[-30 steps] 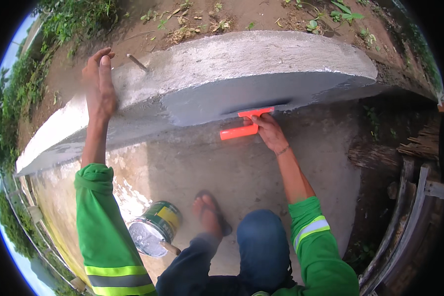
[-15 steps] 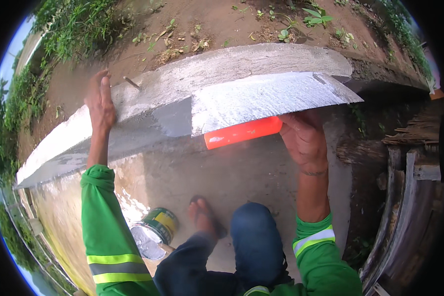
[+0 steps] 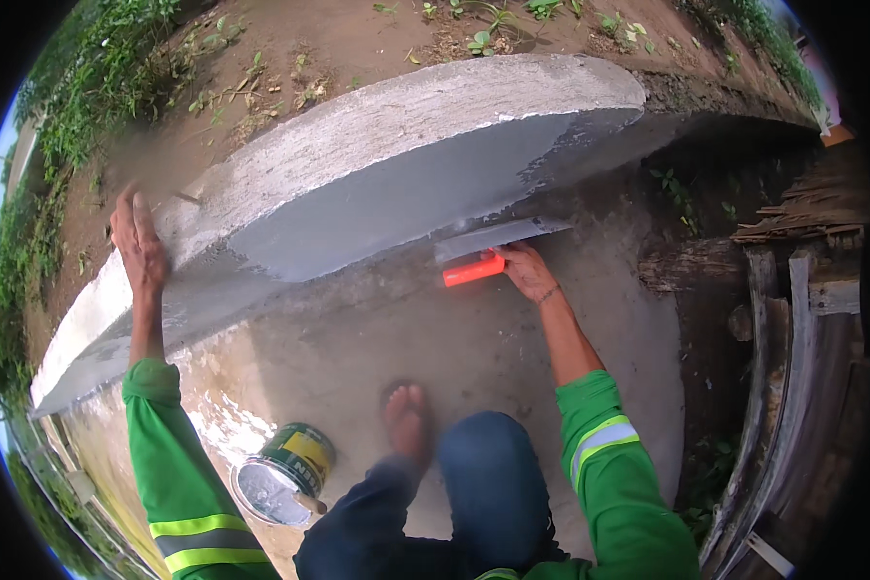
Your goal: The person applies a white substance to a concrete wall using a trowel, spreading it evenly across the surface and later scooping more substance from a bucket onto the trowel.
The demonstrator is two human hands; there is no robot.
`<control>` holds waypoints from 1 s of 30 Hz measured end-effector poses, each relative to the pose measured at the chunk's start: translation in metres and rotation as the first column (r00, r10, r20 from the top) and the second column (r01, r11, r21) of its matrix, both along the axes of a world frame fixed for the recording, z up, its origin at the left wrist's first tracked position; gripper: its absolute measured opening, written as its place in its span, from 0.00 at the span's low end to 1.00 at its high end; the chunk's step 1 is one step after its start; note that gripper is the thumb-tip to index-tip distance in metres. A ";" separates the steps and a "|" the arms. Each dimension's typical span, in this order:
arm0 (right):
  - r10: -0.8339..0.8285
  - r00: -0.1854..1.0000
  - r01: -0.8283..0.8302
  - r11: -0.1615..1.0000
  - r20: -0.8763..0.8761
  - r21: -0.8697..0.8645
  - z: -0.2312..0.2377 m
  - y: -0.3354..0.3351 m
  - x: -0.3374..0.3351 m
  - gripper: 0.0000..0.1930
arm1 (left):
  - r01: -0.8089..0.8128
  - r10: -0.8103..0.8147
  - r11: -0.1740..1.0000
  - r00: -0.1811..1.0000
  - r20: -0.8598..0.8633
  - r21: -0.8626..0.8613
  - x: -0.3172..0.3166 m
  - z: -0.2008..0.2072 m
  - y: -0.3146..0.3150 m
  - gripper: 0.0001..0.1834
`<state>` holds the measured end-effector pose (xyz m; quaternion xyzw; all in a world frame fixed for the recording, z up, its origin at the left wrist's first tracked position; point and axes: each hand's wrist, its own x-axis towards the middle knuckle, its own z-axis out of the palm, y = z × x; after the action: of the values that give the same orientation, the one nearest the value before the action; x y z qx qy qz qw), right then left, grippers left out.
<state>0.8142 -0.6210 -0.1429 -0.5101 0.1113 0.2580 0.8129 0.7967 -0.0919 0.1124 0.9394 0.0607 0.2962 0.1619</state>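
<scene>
My right hand (image 3: 527, 271) is closed on the orange handle of a plastering trowel (image 3: 503, 235). The trowel's flat metal blade is at the lower part of the wall's near face; whether it touches there I cannot tell. Smooth, wet-looking grey coating (image 3: 377, 198) covers much of that face, with a ragged edge toward the right. My left hand (image 3: 141, 242) rests on the pale top of the low concrete wall (image 3: 406, 111), fingers stretched out and holding nothing.
A green and yellow bucket (image 3: 304, 454) of whitish paste, with a stick-like handle (image 3: 309, 504) at its rim, stands by my left leg. White splashes lie beside it. Weathered timber (image 3: 793, 319) is at the right. Soil and plants (image 3: 97, 87) lie beyond the wall, where a short rod sticks up.
My right hand has brought the trowel down from the wall's upper edge to low on its face, tilting the blade. More of the grey coating shows. The view has shifted slightly.
</scene>
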 end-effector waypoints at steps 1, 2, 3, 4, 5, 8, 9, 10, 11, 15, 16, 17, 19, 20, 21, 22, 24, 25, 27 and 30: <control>0.033 0.999 -0.033 0.999 -0.004 -0.008 -0.002 0.003 0.006 0.13 | 0.000 0.000 1.000 1.000 0.007 -0.008 -0.001 0.003 -0.001 0.25; 0.029 1.000 -0.030 1.000 -0.011 -0.008 -0.008 0.001 0.011 0.13 | 0.015 -0.015 1.000 1.000 0.008 -0.014 0.000 0.003 -0.004 0.25; 0.068 0.998 -0.068 0.998 0.013 -0.018 -0.015 0.000 0.016 0.13 | 0.018 -0.018 1.000 1.000 0.002 -0.015 0.001 0.000 -0.005 0.25; 0.107 0.994 -0.106 0.994 0.036 -0.029 -0.021 -0.001 0.021 0.13 | 0.021 -0.021 0.999 1.000 0.007 -0.033 0.003 -0.003 -0.005 0.25; 0.111 0.993 -0.110 0.994 0.034 -0.023 -0.026 0.002 0.026 0.13 | 0.017 -0.017 0.999 1.000 0.014 -0.045 0.002 -0.001 -0.003 0.25; 0.160 0.986 -0.159 0.987 0.055 -0.023 -0.038 0.004 0.036 0.14 | 0.036 -0.034 0.998 0.999 0.037 -0.054 0.003 -0.001 0.002 0.25; 0.148 0.985 -0.147 0.989 0.087 -0.023 -0.042 0.003 0.038 0.14 | 0.045 -0.042 0.997 0.998 0.049 -0.060 0.004 -0.004 0.003 0.25; 0.136 0.984 -0.135 0.991 0.119 -0.022 -0.045 0.002 0.041 0.15 | 0.042 -0.039 0.997 0.998 0.045 -0.059 0.004 -0.006 0.004 0.25; 0.139 0.984 -0.138 0.990 0.115 -0.017 -0.046 0.004 0.045 0.15 | 0.054 -0.049 0.995 0.997 0.054 -0.080 0.004 -0.006 0.004 0.25; 0.112 0.985 -0.119 0.992 0.131 0.044 -0.047 0.005 0.054 0.16 | 0.067 -0.061 0.992 0.997 0.054 -0.108 0.005 -0.004 0.002 0.26; 0.103 0.986 -0.111 0.992 0.129 0.055 -0.046 0.005 0.054 0.16 | 0.069 -0.063 0.992 0.997 0.054 -0.107 0.006 -0.005 0.001 0.26; 0.105 0.986 -0.113 0.992 0.134 0.057 -0.044 0.006 0.054 0.16 | 0.057 -0.053 0.995 0.997 0.052 -0.079 0.005 -0.004 0.002 0.26; 0.081 0.986 -0.091 0.994 0.147 0.067 -0.039 0.006 0.052 0.15 | 0.050 -0.047 0.997 0.997 0.055 -0.054 0.006 -0.003 0.002 0.26; 0.079 0.986 -0.090 0.994 0.150 0.065 -0.032 0.005 0.051 0.15 | 0.050 -0.046 0.997 0.997 0.054 -0.058 0.006 -0.003 0.001 0.26; 0.078 0.983 -0.090 0.994 0.167 0.067 -0.020 0.005 0.051 0.15 | 0.047 -0.044 0.997 0.998 0.053 -0.063 0.006 -0.004 0.001 0.26; 0.075 0.980 -0.089 0.994 0.183 0.068 -0.008 0.004 0.050 0.15 | 0.049 -0.046 0.996 0.997 0.056 -0.068 0.006 -0.005 0.000 0.26; 0.070 0.980 -0.080 0.996 0.187 0.046 0.027 0.008 0.048 0.15 | 0.040 -0.037 0.997 0.998 0.044 -0.066 0.005 -0.004 0.001 0.26; 0.066 0.980 -0.074 0.997 0.185 0.034 0.046 0.013 0.048 0.16 | 0.036 -0.033 0.997 0.998 0.051 -0.064 0.002 -0.001 0.001 0.26; 0.066 0.972 -0.069 0.998 0.224 0.008 0.092 0.009 0.047 0.16 | -0.011 0.011 1.000 1.000 0.022 -0.013 0.002 0.001 -0.005 0.25; 0.059 0.960 -0.065 0.998 0.273 0.011 0.166 0.017 0.048 0.16 | -0.028 0.028 1.000 1.000 0.012 0.009 -0.001 0.003 -0.007 0.25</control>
<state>0.8626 -0.6044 0.0230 -0.5358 -0.0200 0.2119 0.8171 0.7961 -0.0991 0.1158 0.9373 0.0716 0.3045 0.1539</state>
